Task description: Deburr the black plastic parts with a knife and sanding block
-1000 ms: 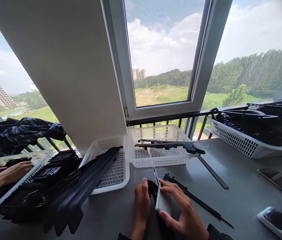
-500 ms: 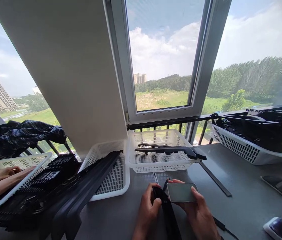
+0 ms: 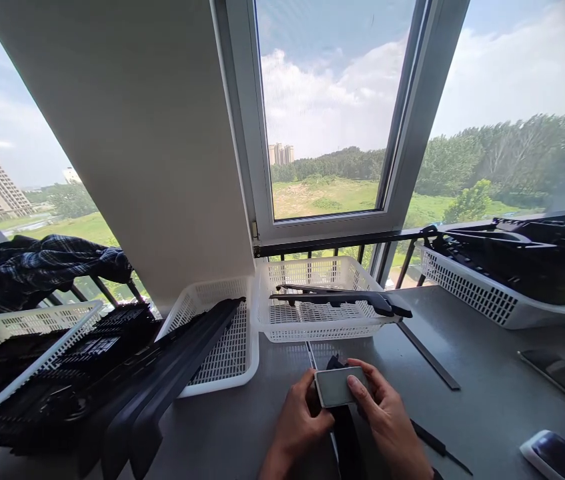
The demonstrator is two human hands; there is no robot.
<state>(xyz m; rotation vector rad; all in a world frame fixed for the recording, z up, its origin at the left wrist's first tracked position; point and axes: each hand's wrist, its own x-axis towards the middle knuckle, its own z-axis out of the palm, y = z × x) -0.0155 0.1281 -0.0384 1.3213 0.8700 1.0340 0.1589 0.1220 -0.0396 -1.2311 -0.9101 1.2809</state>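
My right hand (image 3: 386, 417) grips a flat rectangular block (image 3: 333, 389) with a pale grey-green face, thumb on top. Beneath it runs a long black plastic strip (image 3: 347, 443), which my left hand (image 3: 298, 417) holds near its upper end. The block covers that part of the strip, so I cannot tell how far the two touch. My left fingers are closed and also lie close to the block's left edge. A thin dark tool (image 3: 429, 437) with a narrow shaft rests on the table beside my right hand.
Similar black strips (image 3: 337, 301) lie across a white basket (image 3: 267, 330) ahead. Long black parts (image 3: 177, 373) lean over another basket (image 3: 249, 373) to the left. A metal ruler-like strip (image 3: 429, 355), a dark phone-like slab (image 3: 562, 380) and a white device (image 3: 557, 453) are at right.
The block has moved left in my right hand, over the black strip, and my hands are closer together. Another person's forearms have left the far-left basket.
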